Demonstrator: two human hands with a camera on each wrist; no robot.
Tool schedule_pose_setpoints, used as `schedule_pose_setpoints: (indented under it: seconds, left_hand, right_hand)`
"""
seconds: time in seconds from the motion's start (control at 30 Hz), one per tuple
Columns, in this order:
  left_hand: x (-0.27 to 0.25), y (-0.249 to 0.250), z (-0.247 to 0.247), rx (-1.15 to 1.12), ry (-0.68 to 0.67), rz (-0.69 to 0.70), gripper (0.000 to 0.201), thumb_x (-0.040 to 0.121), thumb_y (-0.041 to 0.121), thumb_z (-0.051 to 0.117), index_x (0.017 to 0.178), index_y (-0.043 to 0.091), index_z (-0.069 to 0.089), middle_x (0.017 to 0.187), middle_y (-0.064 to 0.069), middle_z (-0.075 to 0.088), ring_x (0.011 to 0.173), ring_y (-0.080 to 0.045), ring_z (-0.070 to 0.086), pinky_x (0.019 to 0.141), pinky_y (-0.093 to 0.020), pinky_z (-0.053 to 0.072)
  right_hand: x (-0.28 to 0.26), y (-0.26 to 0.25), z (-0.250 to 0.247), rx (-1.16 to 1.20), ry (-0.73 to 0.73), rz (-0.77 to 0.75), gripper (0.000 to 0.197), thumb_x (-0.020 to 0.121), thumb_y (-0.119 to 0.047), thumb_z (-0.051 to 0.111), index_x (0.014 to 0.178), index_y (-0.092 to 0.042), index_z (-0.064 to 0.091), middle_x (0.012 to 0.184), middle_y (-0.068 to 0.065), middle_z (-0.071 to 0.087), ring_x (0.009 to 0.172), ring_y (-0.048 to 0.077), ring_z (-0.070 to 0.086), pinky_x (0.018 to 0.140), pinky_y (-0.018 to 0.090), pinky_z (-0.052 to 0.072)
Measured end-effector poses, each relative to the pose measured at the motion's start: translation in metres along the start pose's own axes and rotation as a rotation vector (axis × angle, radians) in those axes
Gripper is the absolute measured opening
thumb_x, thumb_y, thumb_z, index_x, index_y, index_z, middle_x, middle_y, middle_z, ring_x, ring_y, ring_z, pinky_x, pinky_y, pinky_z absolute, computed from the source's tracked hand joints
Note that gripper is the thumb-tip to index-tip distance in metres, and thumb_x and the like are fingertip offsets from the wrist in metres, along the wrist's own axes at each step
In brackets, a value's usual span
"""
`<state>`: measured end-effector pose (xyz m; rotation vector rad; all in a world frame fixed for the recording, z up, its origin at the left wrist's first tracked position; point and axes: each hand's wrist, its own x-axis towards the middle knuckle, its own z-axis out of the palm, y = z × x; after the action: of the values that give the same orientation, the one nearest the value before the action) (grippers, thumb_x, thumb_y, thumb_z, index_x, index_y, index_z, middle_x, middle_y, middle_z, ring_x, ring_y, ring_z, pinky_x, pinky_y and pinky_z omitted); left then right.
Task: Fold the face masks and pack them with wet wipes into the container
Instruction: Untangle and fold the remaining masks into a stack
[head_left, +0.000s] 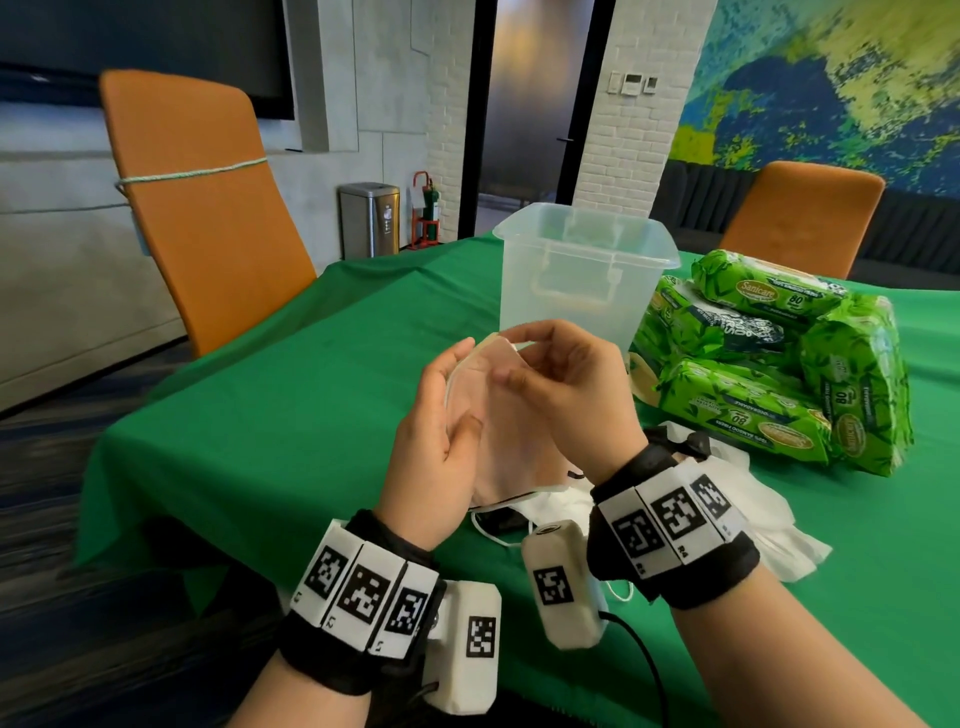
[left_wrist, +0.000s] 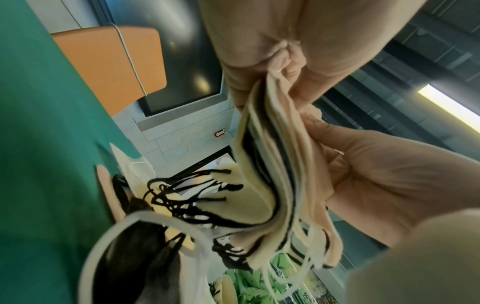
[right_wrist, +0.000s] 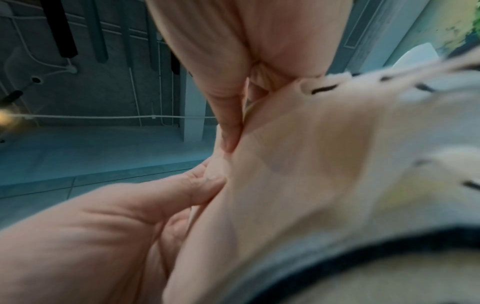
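Both hands hold a stack of folded face masks (head_left: 485, 415) upright in the air, just in front of the clear plastic container (head_left: 582, 270). My left hand (head_left: 465, 384) cups the stack's left side, with its thumb across the front. My right hand (head_left: 514, 358) pinches the stack's upper right edge. The left wrist view shows the stack (left_wrist: 265, 164) edge-on: several beige and cream layers with black and white ear loops hanging down. Up close in the right wrist view, the right hand (right_wrist: 223, 158) pinches a pink mask (right_wrist: 298, 164). Green wet wipe packs (head_left: 753, 364) are piled to the right of the container.
More loose masks (head_left: 519, 512) lie on the green tablecloth (head_left: 311, 389) under my hands, and white ones (head_left: 758, 499) lie to the right. The container is open and has no lid on it. Orange chairs (head_left: 208, 208) stand at the far left and far right of the table.
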<state>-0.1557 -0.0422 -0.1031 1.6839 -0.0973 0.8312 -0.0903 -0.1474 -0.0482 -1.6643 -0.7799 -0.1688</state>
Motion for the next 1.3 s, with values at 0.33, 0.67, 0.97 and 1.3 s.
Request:
schedule_pose_setpoints:
  seconds: [0.33,0.67,0.97,1.3]
  left_hand:
    - [0.002,0.001,-0.002,-0.034,0.016,0.02,0.034,0.089,0.003,0.045,0.106,0.031,0.05,0.118,0.006,0.063,0.113,-0.001,0.056,0.096,-0.017,0.041]
    - [0.001,0.001,-0.001,-0.017,0.056,-0.043,0.03,0.081,0.021,0.052,0.11,0.029,0.056,0.109,0.009,0.066,0.103,-0.008,0.062,0.095,-0.032,0.048]
    - [0.002,0.005,0.001,0.021,-0.022,0.061,0.049,0.08,-0.01,0.04,0.12,0.015,0.052,0.126,0.008,0.059,0.118,0.005,0.051,0.1,-0.01,0.035]
    - [0.008,0.007,-0.006,-0.129,-0.083,0.011,0.042,0.089,-0.009,0.037,0.11,0.027,0.044,0.113,0.017,0.052,0.1,0.013,0.053,0.087,-0.007,0.04]
  right_hand:
    - [-0.001,0.002,-0.002,-0.18,0.062,-0.108,0.022,0.069,-0.006,0.077,0.069,-0.024,0.065,0.079,0.001,0.055,0.067,0.001,0.047,0.062,0.01,0.033]
    - [0.001,0.001,-0.008,-0.129,-0.023,-0.025,0.035,0.076,-0.011,0.073,0.085,-0.033,0.048,0.067,-0.001,0.06,0.061,0.01,0.052,0.059,0.021,0.039]
    - [0.004,-0.004,-0.006,-0.264,0.07,0.061,0.037,0.069,-0.02,0.079,0.089,-0.025,0.049,0.059,-0.002,0.057,0.056,0.009,0.05,0.052,0.016,0.037]
    - [0.008,0.005,-0.013,-0.48,-0.273,0.129,0.079,0.072,-0.061,0.055,0.137,-0.022,0.032,0.131,0.006,0.043,0.125,0.022,0.039,0.105,0.046,0.033]
